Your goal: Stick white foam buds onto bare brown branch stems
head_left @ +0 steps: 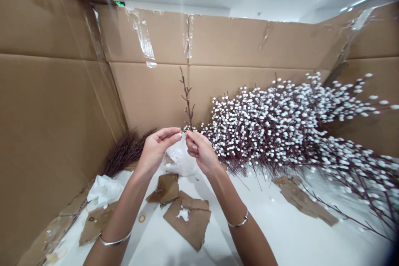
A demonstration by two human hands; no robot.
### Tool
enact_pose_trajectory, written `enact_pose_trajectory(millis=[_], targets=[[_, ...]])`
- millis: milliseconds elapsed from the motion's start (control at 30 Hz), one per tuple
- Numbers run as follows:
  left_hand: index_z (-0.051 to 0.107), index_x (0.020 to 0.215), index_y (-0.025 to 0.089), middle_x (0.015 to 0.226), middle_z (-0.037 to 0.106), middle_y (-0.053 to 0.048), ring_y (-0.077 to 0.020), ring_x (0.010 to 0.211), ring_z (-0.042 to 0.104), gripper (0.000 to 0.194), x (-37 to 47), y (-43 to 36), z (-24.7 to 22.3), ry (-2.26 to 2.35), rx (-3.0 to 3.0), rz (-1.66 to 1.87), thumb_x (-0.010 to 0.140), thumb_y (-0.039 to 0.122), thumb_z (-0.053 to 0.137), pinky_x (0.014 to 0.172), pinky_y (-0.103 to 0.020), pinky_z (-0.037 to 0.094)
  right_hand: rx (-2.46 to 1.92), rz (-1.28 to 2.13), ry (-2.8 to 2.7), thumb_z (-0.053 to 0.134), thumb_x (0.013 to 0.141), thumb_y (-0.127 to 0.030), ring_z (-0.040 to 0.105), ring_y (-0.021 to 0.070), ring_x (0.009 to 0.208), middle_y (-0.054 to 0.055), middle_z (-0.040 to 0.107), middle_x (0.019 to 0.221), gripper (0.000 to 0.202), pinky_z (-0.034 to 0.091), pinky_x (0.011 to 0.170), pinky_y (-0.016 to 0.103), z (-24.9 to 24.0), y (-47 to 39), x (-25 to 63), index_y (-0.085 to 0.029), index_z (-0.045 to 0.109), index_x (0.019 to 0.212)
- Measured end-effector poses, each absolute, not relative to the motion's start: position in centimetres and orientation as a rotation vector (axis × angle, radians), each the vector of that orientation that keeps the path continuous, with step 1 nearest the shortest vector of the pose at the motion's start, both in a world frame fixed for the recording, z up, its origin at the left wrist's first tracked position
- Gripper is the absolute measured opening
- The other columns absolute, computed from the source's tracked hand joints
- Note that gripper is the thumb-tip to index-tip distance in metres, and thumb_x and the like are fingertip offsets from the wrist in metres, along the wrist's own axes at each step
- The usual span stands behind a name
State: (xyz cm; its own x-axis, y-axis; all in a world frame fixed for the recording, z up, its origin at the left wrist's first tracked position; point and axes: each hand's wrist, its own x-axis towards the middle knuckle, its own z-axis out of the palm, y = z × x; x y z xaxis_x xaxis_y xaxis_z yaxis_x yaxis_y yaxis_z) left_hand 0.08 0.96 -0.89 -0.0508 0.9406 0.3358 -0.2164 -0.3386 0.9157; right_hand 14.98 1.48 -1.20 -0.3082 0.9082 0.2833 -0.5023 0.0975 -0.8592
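A bare brown twig [187,99] with short side stubs stands upright in front of the cardboard wall. My right hand [202,149] is closed round its lower end, thumb and fingers pinched together. Close on its left, my left hand [160,143] pinches with thumb and fingertips beside the stem; what sits between those tips is too small to make out. Behind and below both hands lies a clear plastic bag [182,162] with white bits. Branches with white buds [274,129] are heaped to the right of my right hand.
Tall cardboard walls [149,91] enclose the white table [243,224]. Bare twigs [123,153] are bunched at the left. Cardboard pieces [196,228] lie in front, one bearing a white blob [183,214]. A yellowish ring [142,217] and crumpled white material [104,190] lie left.
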Motion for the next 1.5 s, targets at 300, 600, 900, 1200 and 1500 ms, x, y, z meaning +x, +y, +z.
enact_pose_trajectory(millis=[300,600,900,1200,1500], targets=[[0.078,0.090,0.014,0.089,0.076,-0.007,-0.0147,0.083,0.068,0.033,0.5,1.0,-0.8,0.785,1.146,1.591,0.062,0.029,0.088,0.084,-0.026,0.050,-0.526,1.456,-1.223,0.050,0.088,-0.051,0.014,0.0083,0.047,-0.009,0.031,0.054,0.031,0.008,0.045,0.024,-1.0,1.5,14.9,-0.020,0.052,0.085],[0.077,0.090,0.015,0.093,0.076,-0.006,-0.0128,0.085,0.067,0.033,0.7,1.4,-1.2,0.738,1.106,1.627,0.062,0.027,0.089,0.085,-0.024,0.050,-0.519,1.346,-1.225,0.057,0.088,-0.048,0.015,0.0079,0.047,-0.011,0.028,0.054,0.027,0.010,0.045,0.024,-1.1,1.1,14.6,-0.024,0.045,0.087],[0.075,0.089,0.016,0.088,0.075,-0.003,-0.0117,0.081,0.067,0.037,1.2,1.4,-1.3,0.732,1.018,1.685,0.060,0.033,0.090,0.081,-0.023,0.049,-0.497,1.332,-1.252,0.057,0.087,-0.045,0.027,0.0060,0.048,-0.004,0.055,0.069,0.027,0.018,0.046,0.023,-1.5,1.3,14.1,-0.021,0.048,0.080],[0.071,0.086,0.015,0.083,0.074,-0.002,-0.0100,0.073,0.066,0.040,1.8,0.9,-1.1,0.706,0.947,1.659,0.056,0.034,0.091,0.072,-0.021,0.050,-0.521,1.287,-1.279,0.059,0.086,-0.045,0.027,0.0076,0.051,-0.004,0.055,0.068,0.026,0.017,0.046,0.024,-1.8,1.4,13.8,-0.020,0.051,0.084],[0.072,0.086,0.015,0.080,0.073,-0.001,-0.0084,0.069,0.064,0.037,2.0,1.1,-1.4,0.674,0.937,1.656,0.059,0.031,0.090,0.071,-0.020,0.049,-0.577,1.242,-1.256,0.062,0.083,-0.043,0.026,0.0074,0.049,-0.008,0.039,0.057,0.026,0.018,0.047,0.024,-1.9,1.4,13.8,-0.021,0.050,0.078]])
